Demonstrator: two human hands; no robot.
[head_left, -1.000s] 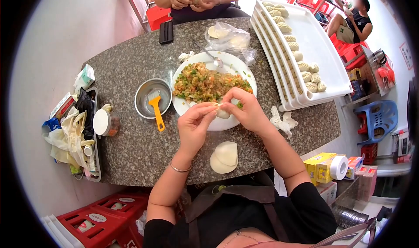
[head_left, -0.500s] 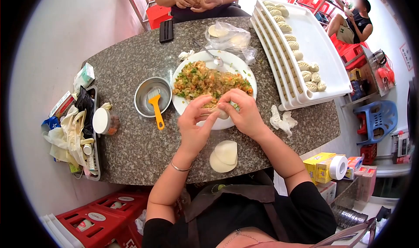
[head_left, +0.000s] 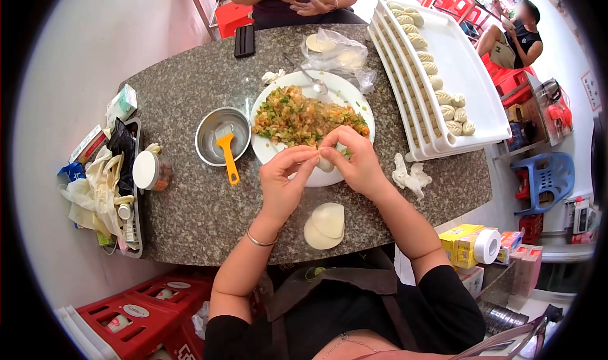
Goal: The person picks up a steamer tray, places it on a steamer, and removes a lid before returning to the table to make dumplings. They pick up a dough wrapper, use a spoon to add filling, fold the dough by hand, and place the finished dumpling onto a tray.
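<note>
Over the near rim of a white plate (head_left: pixel 263 155), my left hand (head_left: pixel 288 177) and my right hand (head_left: pixel 353 164) meet, fingertips pinched together on a dumpling (head_left: pixel 325 164). Most of the dumpling is hidden by my fingers. Chopped vegetable filling (head_left: pixel 304 119) is heaped on the plate behind my hands, and a metal spoon (head_left: pixel 320 86) rests at its far side. Round dough wrappers (head_left: pixel 324 227) lie overlapped on the table between my forearms.
Stacked white trays (head_left: pixel 465 88) with rows of pleated dumplings stand at the right. A metal bowl (head_left: pixel 209 148) with an orange-handled brush (head_left: pixel 228 157), a lidded jar (head_left: pixel 151 171) and a crumpled tissue (head_left: pixel 411 176) are on the granite table (head_left: pixel 183 221). Opposite, a person (head_left: pixel 297 2) handles dough.
My hands stay pinched on the dumpling, with the left fingers slightly shifted toward the right. Across the table, the other person's hands have moved apart.
</note>
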